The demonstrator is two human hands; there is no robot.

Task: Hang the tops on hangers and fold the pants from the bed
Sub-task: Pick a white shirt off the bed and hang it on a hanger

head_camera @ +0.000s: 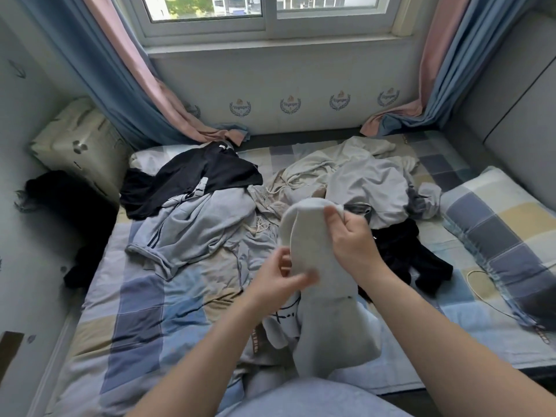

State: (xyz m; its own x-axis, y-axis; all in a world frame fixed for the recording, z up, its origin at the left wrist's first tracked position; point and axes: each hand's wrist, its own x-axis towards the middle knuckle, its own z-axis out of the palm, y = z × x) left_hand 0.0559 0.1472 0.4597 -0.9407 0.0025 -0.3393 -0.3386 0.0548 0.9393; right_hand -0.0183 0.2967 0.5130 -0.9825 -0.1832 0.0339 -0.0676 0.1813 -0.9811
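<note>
The person holds a white garment up over the bed with both hands. The right hand is closed on its upper edge, the fingers curled round the cloth. The left hand is lower and more to the left; its thumb and fingers pinch the side of the same garment (this hand is a little blurred). The lower part of the garment hangs down toward the person's lap.

Behind the hands more clothes lie in a heap on the checked bed cover. A black top is at the far left, and a grey piece with dark stripes lies just in front of it, touching it. A beige hoodie with cords is in the middle, touching a pale grey garment at its right. A black piece lies just beyond the right hand. A checked pillow is at the right edge of the bed, with a thin cord beside it. Curtains hang at the window and reach the bed.
</note>
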